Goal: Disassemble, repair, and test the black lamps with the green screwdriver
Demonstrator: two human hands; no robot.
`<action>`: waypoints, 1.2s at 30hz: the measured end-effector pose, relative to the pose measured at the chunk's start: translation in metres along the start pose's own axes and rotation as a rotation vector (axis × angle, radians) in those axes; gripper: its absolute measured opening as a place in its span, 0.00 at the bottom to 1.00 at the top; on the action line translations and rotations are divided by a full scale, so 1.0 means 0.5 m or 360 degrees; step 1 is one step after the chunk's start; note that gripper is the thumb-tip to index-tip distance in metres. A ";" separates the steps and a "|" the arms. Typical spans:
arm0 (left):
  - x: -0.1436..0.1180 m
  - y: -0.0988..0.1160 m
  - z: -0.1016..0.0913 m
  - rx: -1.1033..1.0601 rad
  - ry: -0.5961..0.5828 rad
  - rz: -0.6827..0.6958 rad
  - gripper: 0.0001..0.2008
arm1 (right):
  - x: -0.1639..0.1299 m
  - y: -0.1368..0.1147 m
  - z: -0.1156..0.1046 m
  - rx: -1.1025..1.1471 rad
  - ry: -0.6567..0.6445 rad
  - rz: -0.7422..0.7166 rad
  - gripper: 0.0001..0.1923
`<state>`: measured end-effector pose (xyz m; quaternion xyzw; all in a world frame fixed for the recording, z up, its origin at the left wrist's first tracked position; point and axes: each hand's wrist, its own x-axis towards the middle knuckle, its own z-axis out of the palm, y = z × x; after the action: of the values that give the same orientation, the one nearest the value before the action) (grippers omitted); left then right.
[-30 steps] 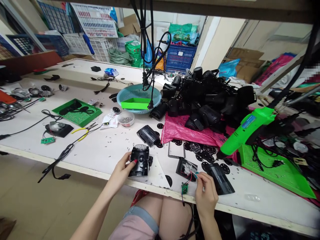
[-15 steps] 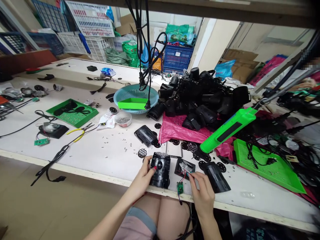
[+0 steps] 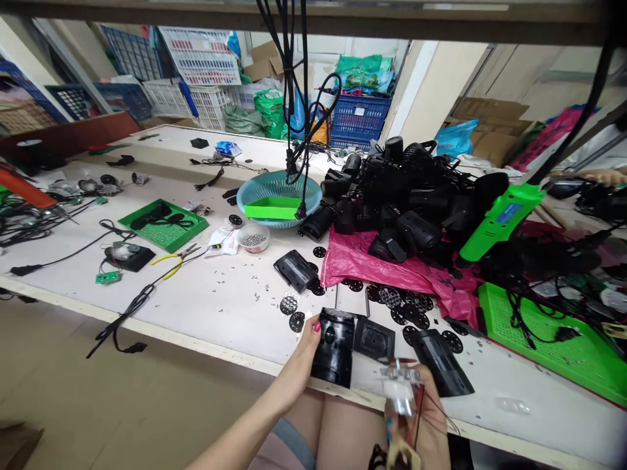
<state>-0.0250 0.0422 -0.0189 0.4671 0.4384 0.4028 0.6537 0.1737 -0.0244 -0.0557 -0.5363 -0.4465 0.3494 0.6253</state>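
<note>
My left hand [image 3: 302,358] is closed around the left side of a black plastic housing [image 3: 334,356], which stands near the table's front edge. In my right hand [image 3: 431,411] is a small motor [image 3: 402,391] with a metal bracket and thin wires, smeared by motion. A tan circuit board [image 3: 404,455] shows below it, beside a dark cord. Between the hands lies a black square base [image 3: 374,339] with a recessed centre. A curved black cover [image 3: 441,362] rests just right of it, and another black cover [image 3: 296,270] lies farther back.
A green electric screwdriver [image 3: 504,222] hangs at the right, before a heap of black housings [image 3: 416,189] on pink plastic [image 3: 382,261]. Black perforated discs [image 3: 411,313] and loose screws are scattered about. A screw tub [image 3: 253,239], teal basket [image 3: 245,196], green tray [image 3: 553,346] and pliers [image 3: 175,261] surround them.
My right hand has lifted the motor with its wires and board off the square base toward me. The green screwdriver has swung away to the right. The left hand still holds the housing.
</note>
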 end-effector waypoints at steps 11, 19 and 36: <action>-0.036 0.027 0.047 -0.0015 -0.0164 0.0021 0.30 | 0.011 -0.108 0.034 -0.0617 -0.0132 0.0067 0.14; -0.042 0.033 0.047 0.0029 -0.0146 -0.0059 0.33 | -0.001 -0.131 0.053 -0.0738 -0.0175 0.0017 0.15; -0.040 0.050 0.046 -0.0025 -0.0146 -0.0085 0.29 | 0.028 -0.140 0.037 -0.1162 -0.0500 -0.0428 0.11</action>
<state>-0.0117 0.0236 0.0135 0.4681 0.4171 0.3668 0.6873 0.1587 -0.0177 0.0161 -0.5997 -0.6970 0.1609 0.3586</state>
